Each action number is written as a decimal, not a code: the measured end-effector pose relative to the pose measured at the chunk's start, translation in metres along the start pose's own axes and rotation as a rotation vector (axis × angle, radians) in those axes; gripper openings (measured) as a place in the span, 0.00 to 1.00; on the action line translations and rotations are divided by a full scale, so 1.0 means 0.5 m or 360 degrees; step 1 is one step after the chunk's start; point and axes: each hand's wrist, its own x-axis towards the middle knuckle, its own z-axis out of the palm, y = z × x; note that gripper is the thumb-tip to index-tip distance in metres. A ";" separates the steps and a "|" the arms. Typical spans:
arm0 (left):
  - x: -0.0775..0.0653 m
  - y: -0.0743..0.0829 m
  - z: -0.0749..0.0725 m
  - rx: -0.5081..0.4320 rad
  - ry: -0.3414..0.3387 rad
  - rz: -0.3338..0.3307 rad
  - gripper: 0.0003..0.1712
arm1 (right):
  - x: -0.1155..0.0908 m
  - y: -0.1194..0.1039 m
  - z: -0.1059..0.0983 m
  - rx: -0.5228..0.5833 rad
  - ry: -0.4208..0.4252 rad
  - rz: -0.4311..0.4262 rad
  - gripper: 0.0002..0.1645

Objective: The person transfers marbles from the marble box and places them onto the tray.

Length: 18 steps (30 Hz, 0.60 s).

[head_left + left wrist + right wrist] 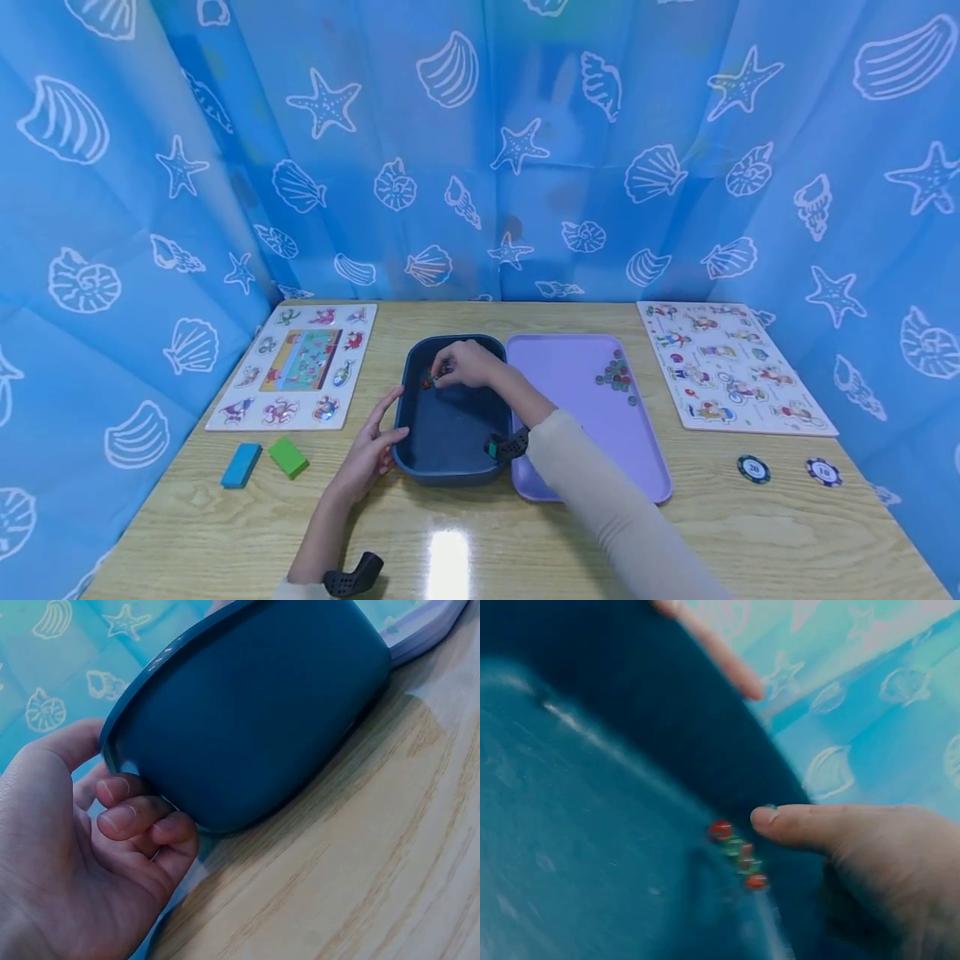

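A deep dark-blue bin [450, 442] stands at the middle of the table. My left hand [369, 454] grips its left side, thumb and index finger at the rim and the other fingers curled against the outer wall [262, 727]. My right hand [468, 364] reaches down inside, near the far left corner. Its thumb [799, 825] meets the fingers, and a green glass bead [771, 806] shows as a sliver at the thumb tip; the fingers behind are mostly hidden. Just beside it, several red and green glass beads [742, 855] lie along the foot of the wall.
Right of the bin lies a lilac tray [558, 367] with several green and red beads [617, 375] near its right edge. Picture puzzle boards [251, 400] [693, 400] flank both sides. A blue block [242, 465], a green block [288, 457] and two poker chips [753, 469] [824, 472] lie nearer.
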 end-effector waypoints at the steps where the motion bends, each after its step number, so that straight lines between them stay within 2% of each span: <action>1: 0.000 0.000 0.000 -0.0001 0.0001 -0.0001 0.34 | -0.009 -0.001 -0.010 0.0031 0.0024 -0.0025 0.07; 5: 0.000 -0.001 0.000 0.0010 0.0017 -0.0005 0.34 | -0.056 -0.001 -0.057 0.0135 0.0131 -0.0121 0.09; 9: 0.000 -0.001 0.001 0.0037 0.0026 -0.0008 0.34 | -0.109 0.025 -0.095 0.0201 0.0247 -0.0149 0.10; 13: 0.000 0.000 0.001 0.0043 0.0017 -0.0006 0.34 | -0.163 0.080 -0.114 0.0188 0.0356 -0.0087 0.11; 18: -0.001 0.000 0.002 0.0044 0.0012 -0.0011 0.34 | -0.231 0.171 -0.107 0.0090 0.0403 0.0060 0.09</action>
